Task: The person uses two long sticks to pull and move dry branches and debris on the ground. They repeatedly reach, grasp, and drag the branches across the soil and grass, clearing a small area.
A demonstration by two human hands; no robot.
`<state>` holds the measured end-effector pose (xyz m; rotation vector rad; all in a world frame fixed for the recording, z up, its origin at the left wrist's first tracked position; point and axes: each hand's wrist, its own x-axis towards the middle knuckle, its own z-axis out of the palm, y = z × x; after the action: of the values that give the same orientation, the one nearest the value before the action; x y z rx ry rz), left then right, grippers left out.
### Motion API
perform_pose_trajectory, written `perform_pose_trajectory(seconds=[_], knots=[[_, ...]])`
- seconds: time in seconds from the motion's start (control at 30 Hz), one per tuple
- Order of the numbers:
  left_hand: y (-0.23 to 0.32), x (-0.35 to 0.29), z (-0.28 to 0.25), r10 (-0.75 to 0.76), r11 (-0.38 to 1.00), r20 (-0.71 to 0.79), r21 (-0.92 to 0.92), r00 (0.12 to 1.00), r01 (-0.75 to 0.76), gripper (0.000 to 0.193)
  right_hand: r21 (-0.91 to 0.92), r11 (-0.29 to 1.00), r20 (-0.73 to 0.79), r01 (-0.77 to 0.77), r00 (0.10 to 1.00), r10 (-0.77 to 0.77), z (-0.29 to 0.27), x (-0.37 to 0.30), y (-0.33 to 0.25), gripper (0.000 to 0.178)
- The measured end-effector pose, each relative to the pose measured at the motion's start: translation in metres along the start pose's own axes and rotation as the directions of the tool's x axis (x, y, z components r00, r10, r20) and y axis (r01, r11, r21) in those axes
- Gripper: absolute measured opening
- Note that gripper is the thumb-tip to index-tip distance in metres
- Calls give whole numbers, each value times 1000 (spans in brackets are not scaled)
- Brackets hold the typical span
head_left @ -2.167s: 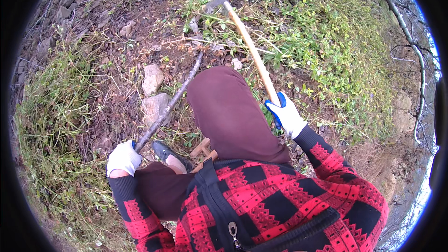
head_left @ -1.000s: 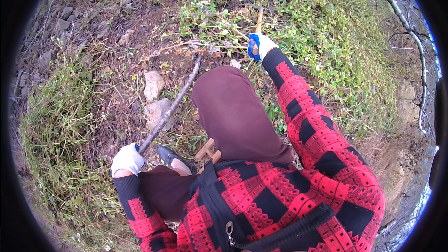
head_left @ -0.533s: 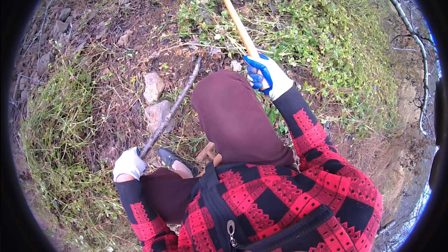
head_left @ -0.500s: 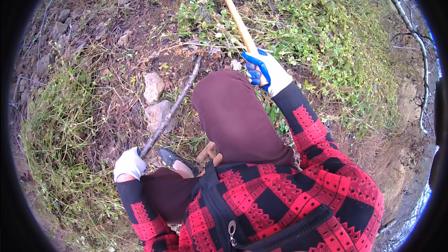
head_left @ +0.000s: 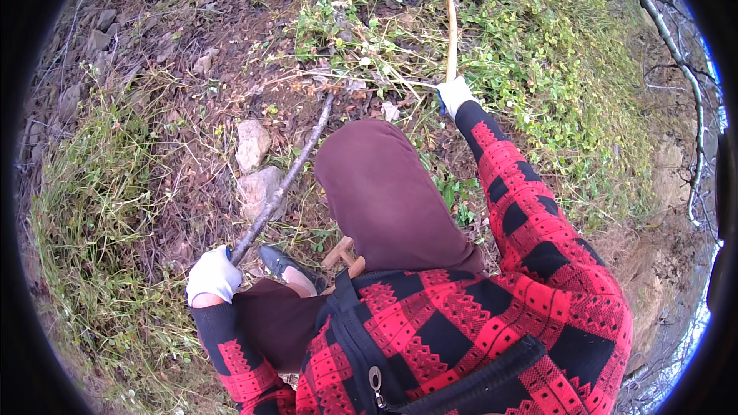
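Note:
My left hand [head_left: 214, 277], in a white and blue work glove, is closed round the near end of a grey stick [head_left: 283, 186]. The stick slants away to the right, and its far tip meets the soil and dry leaves. Out ahead, my right hand [head_left: 457, 97] in a matching glove grips the lower handle of a sickle [head_left: 452, 38]. The pale wooden handle points away from me over low green weeds [head_left: 503, 46]. Its blade is hard to make out among the plants at the far end.
Two pale rocks [head_left: 252, 146] lie left of my bent knee [head_left: 377, 177]. A small wooden piece [head_left: 338, 252] shows by my shoe [head_left: 277, 261]. Tall grass [head_left: 100, 192] grows on the left, and a bare branch [head_left: 676, 46] curves along the right edge.
My right hand has moved forward and slightly right with the sickle, and the handle has swung from leaning left to nearly straight ahead. My left hand and the stick have barely moved.

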<state>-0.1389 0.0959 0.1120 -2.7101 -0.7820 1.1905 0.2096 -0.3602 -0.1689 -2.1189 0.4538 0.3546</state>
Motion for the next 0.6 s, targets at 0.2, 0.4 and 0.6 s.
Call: perform_pose_trajectory(seconds=[0.2,0.4,0.6], knots=[[0,3,-1,-19,999,23,27,1000,19,27,214,969,145,-126,985,97,-31,-84,37,29],[1,3,2,-20,1000,33,23,999,19,28,401,860,242,-315,942,232,-56,-175,42,29],[1,5,3,-7,1000,51,29,999,6,28,220,973,-41,-70,996,81,-39,-173,37,35]])
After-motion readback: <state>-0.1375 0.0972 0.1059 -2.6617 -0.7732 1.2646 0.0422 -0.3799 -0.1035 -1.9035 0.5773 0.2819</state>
